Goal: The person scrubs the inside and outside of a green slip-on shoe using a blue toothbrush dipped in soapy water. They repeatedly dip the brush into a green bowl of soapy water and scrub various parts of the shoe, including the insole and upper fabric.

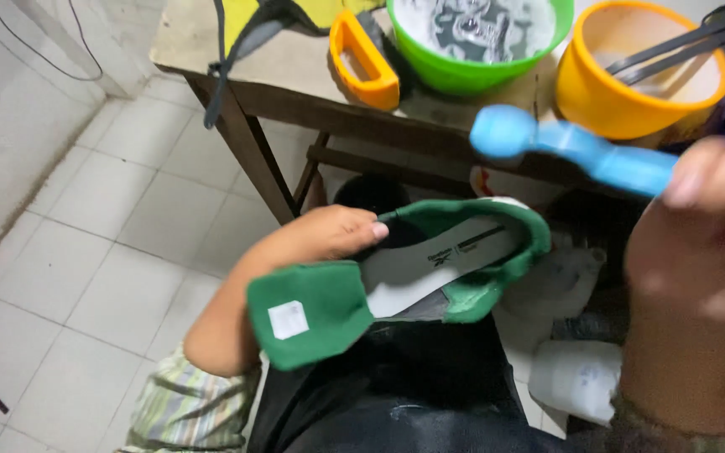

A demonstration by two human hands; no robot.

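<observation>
My left hand [325, 236] grips a green shoe [497, 285] by its collar, holding it over my lap. The shoe's green tongue [308, 315] is folded out toward me and carries a small white label. A grey-white insole [438, 264] shows inside the opening. My right hand [698, 277], close to the camera and blurred, holds a light blue plastic brush handle [576, 149] whose rounded end points left above the shoe.
A wooden table [295, 75] stands ahead with a green basin [480, 42] of soapy water, a yellow bowl [639, 71] and an orange-handled brush [362, 59]. White plastic containers [576, 377] lie on the tiled floor [102, 252] at right.
</observation>
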